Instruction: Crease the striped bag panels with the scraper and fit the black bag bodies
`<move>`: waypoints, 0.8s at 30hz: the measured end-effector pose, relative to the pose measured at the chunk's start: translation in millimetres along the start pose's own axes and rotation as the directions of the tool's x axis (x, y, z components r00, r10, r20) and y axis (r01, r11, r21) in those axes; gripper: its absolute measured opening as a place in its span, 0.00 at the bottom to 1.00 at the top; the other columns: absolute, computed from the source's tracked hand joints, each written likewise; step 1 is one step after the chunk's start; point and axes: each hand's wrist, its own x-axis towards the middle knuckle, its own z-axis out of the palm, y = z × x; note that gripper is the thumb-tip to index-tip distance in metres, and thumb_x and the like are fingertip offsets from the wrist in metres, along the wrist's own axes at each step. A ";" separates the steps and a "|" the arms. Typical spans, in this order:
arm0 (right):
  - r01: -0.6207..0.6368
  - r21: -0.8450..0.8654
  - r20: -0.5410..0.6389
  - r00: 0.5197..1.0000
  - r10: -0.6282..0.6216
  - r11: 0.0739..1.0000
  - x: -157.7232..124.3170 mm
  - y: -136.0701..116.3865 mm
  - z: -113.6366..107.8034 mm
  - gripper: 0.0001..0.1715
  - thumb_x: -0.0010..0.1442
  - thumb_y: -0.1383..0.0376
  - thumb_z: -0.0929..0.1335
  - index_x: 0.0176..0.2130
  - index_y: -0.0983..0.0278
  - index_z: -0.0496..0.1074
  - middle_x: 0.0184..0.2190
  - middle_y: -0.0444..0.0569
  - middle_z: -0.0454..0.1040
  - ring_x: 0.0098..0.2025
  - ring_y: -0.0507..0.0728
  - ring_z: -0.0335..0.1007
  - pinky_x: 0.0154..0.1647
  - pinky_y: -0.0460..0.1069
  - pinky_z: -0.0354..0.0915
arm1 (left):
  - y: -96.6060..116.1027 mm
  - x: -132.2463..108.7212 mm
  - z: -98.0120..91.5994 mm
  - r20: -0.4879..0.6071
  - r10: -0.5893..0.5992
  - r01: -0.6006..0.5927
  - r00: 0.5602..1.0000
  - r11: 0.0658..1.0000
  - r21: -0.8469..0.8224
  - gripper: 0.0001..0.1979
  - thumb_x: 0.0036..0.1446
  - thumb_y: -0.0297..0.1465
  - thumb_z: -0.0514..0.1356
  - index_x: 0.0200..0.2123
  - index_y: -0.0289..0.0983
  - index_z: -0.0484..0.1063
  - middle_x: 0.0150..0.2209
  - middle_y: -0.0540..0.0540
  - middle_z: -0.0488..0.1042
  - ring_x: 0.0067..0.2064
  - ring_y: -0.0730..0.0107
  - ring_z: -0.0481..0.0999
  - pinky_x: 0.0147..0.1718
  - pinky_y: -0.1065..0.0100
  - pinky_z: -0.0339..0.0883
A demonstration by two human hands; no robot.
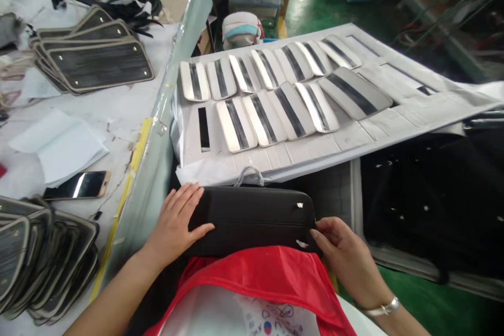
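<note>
A black padded panel (252, 215) with rounded corners and a seam along its length lies across my lap, over a red apron (260, 268). Two small white tabs poke out near its right end. My left hand (181, 218) rests flat on the panel's left end, thumb stretched apart from the fingers. At the right edge, my right hand (334, 239) pinches the panel's rim between thumb and fingers. Part of the panel's lower side is hidden by the apron.
In front, a white-covered board (346, 142) bears several pale panels (293, 113) with dark stripes. The left table holds stacked dark panels (100, 63), another pile (59, 257), paper (59, 142) and a phone (79, 185). Black material (433, 210) lies at right.
</note>
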 end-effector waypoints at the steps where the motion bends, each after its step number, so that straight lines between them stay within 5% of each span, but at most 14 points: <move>1: -0.032 0.082 0.019 0.999 0.030 0.996 2.0 -3.8 -0.4 0.15 0.49 0.55 0.67 0.35 0.60 0.64 0.28 0.47 0.73 0.31 0.56 0.71 0.30 0.49 0.68 | 5.1 14.1 0.0 0.032 0.044 -0.043 0.999 0.999 -0.016 0.35 0.54 0.45 0.56 0.61 0.36 0.51 0.59 0.37 0.60 0.61 0.54 0.56 0.59 0.50 0.49; 5: -0.148 0.196 0.096 0.987 0.132 0.969 7.5 -16.0 -2.7 0.20 0.45 0.54 0.70 0.37 0.61 0.66 0.29 0.47 0.74 0.30 0.55 0.71 0.29 0.47 0.68 | 29.3 75.1 7.9 0.263 0.285 -0.217 0.922 0.941 -0.262 0.32 0.54 0.46 0.56 0.57 0.34 0.59 0.55 0.38 0.66 0.56 0.58 0.65 0.55 0.58 0.58; 9: -0.249 0.156 0.207 0.955 0.214 0.956 6.1 -21.3 -5.9 0.19 0.47 0.52 0.69 0.33 0.64 0.68 0.25 0.46 0.74 0.24 0.51 0.66 0.22 0.45 0.62 | 39.8 108.1 15.6 0.402 0.330 -0.147 0.854 0.895 -0.421 0.29 0.52 0.45 0.59 0.53 0.35 0.65 0.51 0.41 0.71 0.51 0.61 0.70 0.50 0.63 0.63; 19: -0.180 -0.069 0.095 0.978 0.187 0.981 19.0 -14.0 -1.0 0.19 0.48 0.50 0.67 0.22 0.63 0.64 0.16 0.43 0.66 0.18 0.50 0.59 0.17 0.45 0.54 | 23.2 119.2 10.2 0.541 0.253 0.131 0.802 0.809 -0.572 0.26 0.49 0.44 0.60 0.51 0.40 0.69 0.48 0.49 0.74 0.48 0.65 0.73 0.48 0.70 0.63; 24: -0.136 -0.063 0.044 0.989 0.139 0.989 19.3 -13.4 2.8 0.19 0.49 0.51 0.67 0.20 0.63 0.61 0.14 0.40 0.62 0.16 0.48 0.53 0.14 0.44 0.49 | 9.0 105.6 1.5 0.586 0.112 0.127 0.803 0.928 -0.352 0.29 0.48 0.51 0.57 0.50 0.41 0.70 0.47 0.47 0.74 0.48 0.58 0.73 0.47 0.64 0.64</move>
